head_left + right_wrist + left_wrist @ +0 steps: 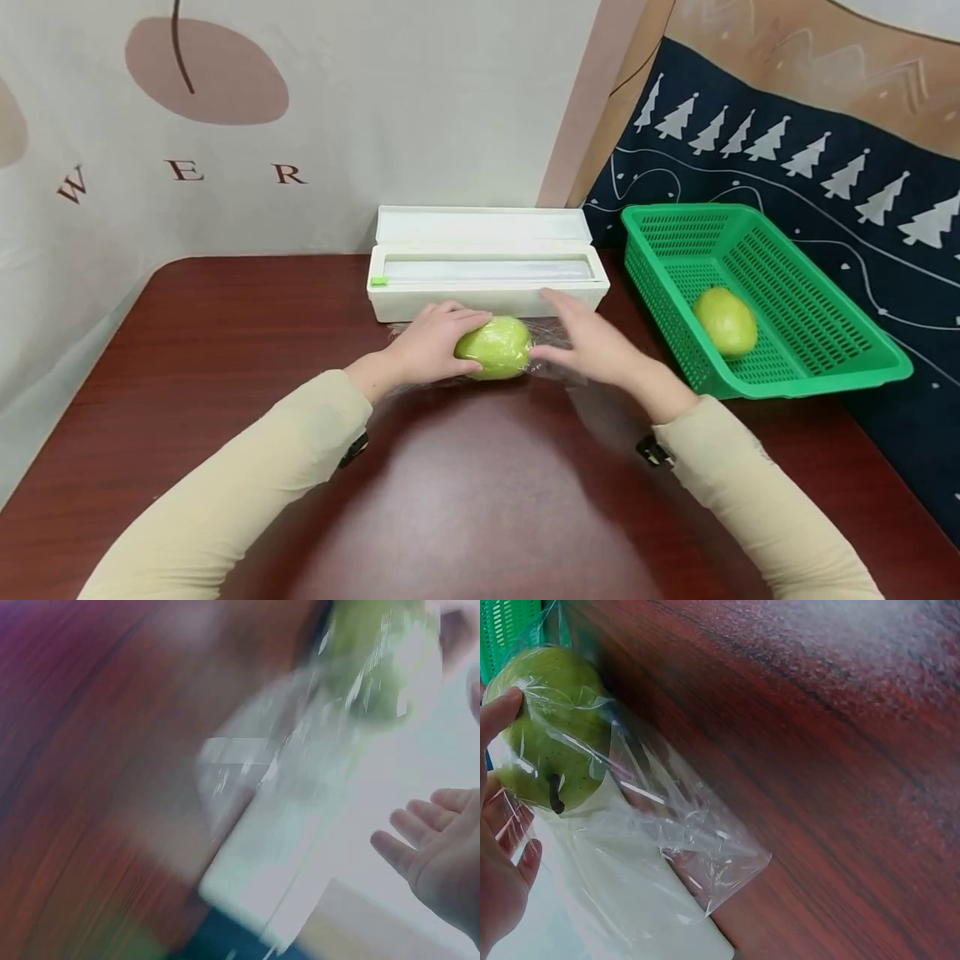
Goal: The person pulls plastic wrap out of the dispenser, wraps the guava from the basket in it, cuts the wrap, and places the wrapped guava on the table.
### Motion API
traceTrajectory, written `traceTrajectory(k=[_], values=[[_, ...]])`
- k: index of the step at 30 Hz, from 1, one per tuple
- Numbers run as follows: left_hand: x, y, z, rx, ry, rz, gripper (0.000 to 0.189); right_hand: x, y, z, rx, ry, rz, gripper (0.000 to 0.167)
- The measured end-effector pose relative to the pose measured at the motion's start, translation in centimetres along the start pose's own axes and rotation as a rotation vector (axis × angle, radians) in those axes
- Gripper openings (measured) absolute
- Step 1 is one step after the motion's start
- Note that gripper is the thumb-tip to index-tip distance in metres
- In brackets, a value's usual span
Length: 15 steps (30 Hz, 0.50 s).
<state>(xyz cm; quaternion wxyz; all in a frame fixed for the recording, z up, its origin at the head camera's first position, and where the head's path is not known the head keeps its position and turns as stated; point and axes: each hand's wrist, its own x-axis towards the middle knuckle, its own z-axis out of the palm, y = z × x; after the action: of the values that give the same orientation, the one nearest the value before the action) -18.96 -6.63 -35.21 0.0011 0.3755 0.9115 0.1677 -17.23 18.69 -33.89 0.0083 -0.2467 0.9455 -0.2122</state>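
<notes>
A green pear (495, 348) wrapped in clear plastic film (697, 844) is in front of the white wrap box. My left hand (435, 342) grips it from the left, thumb on the near side and fingers over the far side. The film's loose ends spread out to both sides of the fruit, and the pear's stem shows through in the left wrist view. At the pear's right side is my right hand (596, 346), fingers extended and thumb tip right by the wrapped fruit. The right wrist view is blurred.
The white wrap box (487, 301) has its lid raised at the back, with a small green slider (378, 282) at its left end. To the right, a green plastic basket (817, 388) holds another pear (725, 323). Hanging cloths line the table's back and right side.
</notes>
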Motion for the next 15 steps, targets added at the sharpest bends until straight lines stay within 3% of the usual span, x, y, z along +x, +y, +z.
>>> traceTrajectory(k=[4,10,15], values=[[-0.1,0.2,0.2,-0.014,0.008,0.015,0.067,0.9,-2.3,1.9,-0.052,-0.093,-0.122,0.087],[-0.4,0.1,0.3,-0.085,-0.008,-0.018,0.069,1.3,-2.8,3.3,-0.106,-0.124,-0.143,0.092],[-0.8,-0.3,0.6,-0.075,0.063,-0.023,0.065,1.5,-2.8,3.5,-0.14,-0.116,-0.148,0.095]])
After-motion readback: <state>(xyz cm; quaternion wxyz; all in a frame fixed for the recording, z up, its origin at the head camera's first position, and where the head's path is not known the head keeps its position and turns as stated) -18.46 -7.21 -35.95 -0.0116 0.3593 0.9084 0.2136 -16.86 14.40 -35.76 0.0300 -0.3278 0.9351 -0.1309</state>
